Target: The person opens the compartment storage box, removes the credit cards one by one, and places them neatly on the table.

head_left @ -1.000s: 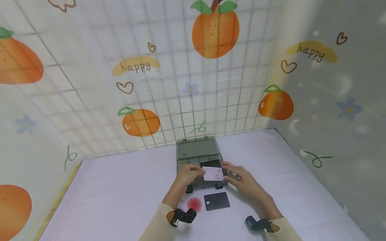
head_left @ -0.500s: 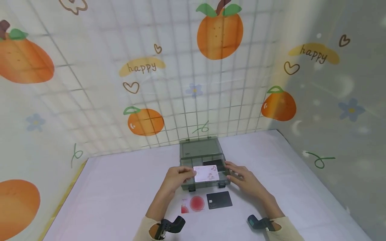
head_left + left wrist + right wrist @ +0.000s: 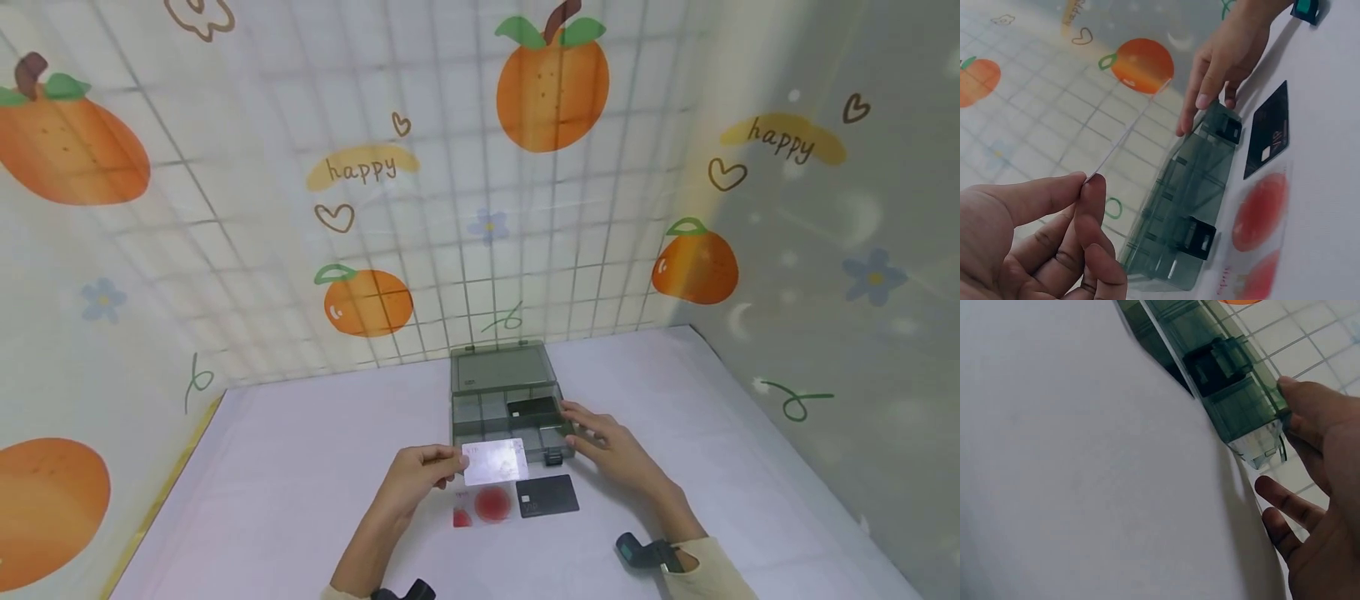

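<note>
My left hand [image 3: 416, 479] pinches a pale pink-white card [image 3: 495, 462] by its left edge, between thumb and fingers. The card hangs in front of a green see-through compartment box [image 3: 502, 367], over its front edge in the head view. In the left wrist view the same card [image 3: 1125, 134] appears edge-on, tilted. The box's lid is raised at the back, and a black card [image 3: 531, 407] lies in a right rear compartment. With extended fingers, my right hand [image 3: 618, 450] rests against the box's right side; in the right wrist view its thumb [image 3: 1310, 400] touches the corner.
On the white cloth before the box lie a card with red circles [image 3: 491, 505] and a black VIP card [image 3: 547, 496], side by side. Black latches [image 3: 1197, 237] jut from the box front. A curtain printed with oranges [image 3: 555, 92] stands behind.
The left hand has drawn the pale card from over the box compartments toward me and left, past the front edge. The right hand stays at the box's side.
</note>
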Motion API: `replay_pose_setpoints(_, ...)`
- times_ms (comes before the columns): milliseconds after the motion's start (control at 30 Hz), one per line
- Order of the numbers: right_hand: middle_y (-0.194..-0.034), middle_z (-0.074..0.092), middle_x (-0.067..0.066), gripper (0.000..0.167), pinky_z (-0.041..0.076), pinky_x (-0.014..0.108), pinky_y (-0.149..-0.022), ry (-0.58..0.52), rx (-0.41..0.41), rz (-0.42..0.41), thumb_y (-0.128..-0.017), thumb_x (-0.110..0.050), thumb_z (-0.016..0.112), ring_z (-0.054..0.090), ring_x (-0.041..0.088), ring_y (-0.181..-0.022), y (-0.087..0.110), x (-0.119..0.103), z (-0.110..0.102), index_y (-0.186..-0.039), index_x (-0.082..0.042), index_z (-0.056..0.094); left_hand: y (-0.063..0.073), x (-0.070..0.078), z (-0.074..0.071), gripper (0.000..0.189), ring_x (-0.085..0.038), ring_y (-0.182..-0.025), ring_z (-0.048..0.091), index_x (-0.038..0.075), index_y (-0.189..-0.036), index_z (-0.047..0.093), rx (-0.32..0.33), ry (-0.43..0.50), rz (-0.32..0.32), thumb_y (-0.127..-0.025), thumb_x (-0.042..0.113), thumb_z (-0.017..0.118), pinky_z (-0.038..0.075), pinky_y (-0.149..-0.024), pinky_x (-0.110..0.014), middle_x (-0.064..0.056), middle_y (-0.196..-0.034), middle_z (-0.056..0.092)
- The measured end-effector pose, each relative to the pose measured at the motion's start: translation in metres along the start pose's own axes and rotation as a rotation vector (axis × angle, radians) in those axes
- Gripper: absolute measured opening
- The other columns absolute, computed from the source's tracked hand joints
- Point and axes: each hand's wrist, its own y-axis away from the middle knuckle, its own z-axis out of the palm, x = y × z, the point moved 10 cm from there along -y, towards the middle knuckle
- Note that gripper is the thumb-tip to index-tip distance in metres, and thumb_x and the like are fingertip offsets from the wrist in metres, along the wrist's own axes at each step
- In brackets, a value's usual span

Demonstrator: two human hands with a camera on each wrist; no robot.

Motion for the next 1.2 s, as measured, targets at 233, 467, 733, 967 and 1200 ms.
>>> replay_pose_setpoints(233, -0.158, 0.038, -0.003, 0.057, 0.040, 0.060, -0.102, 0.007, 0.002, -0.010, -0.099, -0.046, 0.059, 0.042, 0.033, -0.137, 0.000, 0.000, 0.000, -0.149, -0.019, 0.051, 0.017, -0.016, -0.003, 0.034, -0.019, -0.080, 0.058, -0.003, -0.106, 0.074, -0.033, 0.045, -0.035, -0.089, 0.028, 0.078, 0.051, -0.075, -0.029, -0.006, -0.091, 0.073)
replay_pose_setpoints(467, -0.158, 0.039, -0.002, 0.058, 0.041, 0.060, -0.101, -0.006, -0.003, -0.015, -0.099, -0.047, 0.060, 0.042, 0.034, -0.137, 0.000, 0.000, 0.001, -0.149, -0.019, 0.050, 0.032, -0.026, 0.000, 0.034, -0.016, -0.077, 0.059, -0.004, -0.105, 0.073, -0.043, 0.061, -0.039, -0.089, 0.026, 0.077, 0.052, -0.073, -0.028, -0.003, -0.087, 0.071)
replay_pose_setpoints(733, -0.157, 0.039, 0.000, 0.056, 0.041, 0.060, -0.101, -0.009, -0.004, -0.018, -0.099, -0.043, 0.061, 0.043, 0.036, -0.135, 0.000, -0.001, 0.000, -0.148, -0.018, 0.051, 0.046, -0.042, 0.000, 0.036, -0.016, -0.077, 0.062, -0.003, -0.105, 0.073, -0.056, 0.080, -0.092, -0.088, 0.028, 0.079, 0.053, -0.073, -0.029, -0.004, -0.086, 0.072)
replay_pose_setpoints(967, -0.158, 0.039, 0.001, 0.058, 0.042, 0.060, -0.100, -0.006, 0.003, -0.021, -0.098, -0.044, 0.061, 0.043, 0.036, -0.135, 0.000, -0.002, 0.000, -0.148, -0.017, 0.051, 0.057, -0.059, 0.003, 0.031, -0.016, -0.077, 0.062, -0.001, -0.102, 0.075, -0.058, 0.038, -0.124, -0.088, 0.025, 0.079, 0.053, -0.073, -0.031, -0.003, -0.084, 0.071)
replay_pose_setpoints(1200, -0.157, 0.040, 0.000, 0.057, 0.042, 0.060, -0.101, -0.016, 0.006, -0.024, -0.099, -0.044, 0.061, 0.044, 0.035, -0.135, -0.001, -0.003, 0.000, -0.147, -0.016, 0.052, 0.065, -0.069, 0.003, 0.025, -0.015, -0.071, 0.061, -0.003, -0.099, 0.074, -0.047, 0.000, -0.110, -0.089, 0.019, 0.077, 0.053, -0.066, -0.028, -0.003, -0.080, 0.070)
